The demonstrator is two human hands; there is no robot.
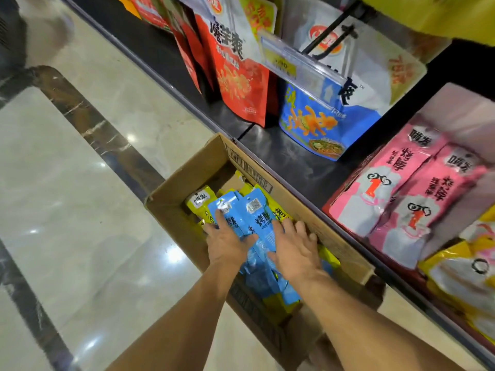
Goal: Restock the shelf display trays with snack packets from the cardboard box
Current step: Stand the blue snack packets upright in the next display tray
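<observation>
Evidently early: we had left hand (227,243) and right hand (296,250) flat, fingers spread, on blue packets (258,219) in the box (187,168); none lifted.

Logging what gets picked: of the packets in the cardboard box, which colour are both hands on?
The blue packets, stacked on top in the cardboard box: the left hand and right hand rest on them. The yellow packets lie underneath and alongside.

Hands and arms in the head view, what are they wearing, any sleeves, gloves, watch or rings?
Nothing worn shows. The left hand and right hand are ungloved. The left forearm and right forearm are bare down to the picture's bottom edge: no sleeve or cuff. No watch, bracelet or ring is visible.
</observation>
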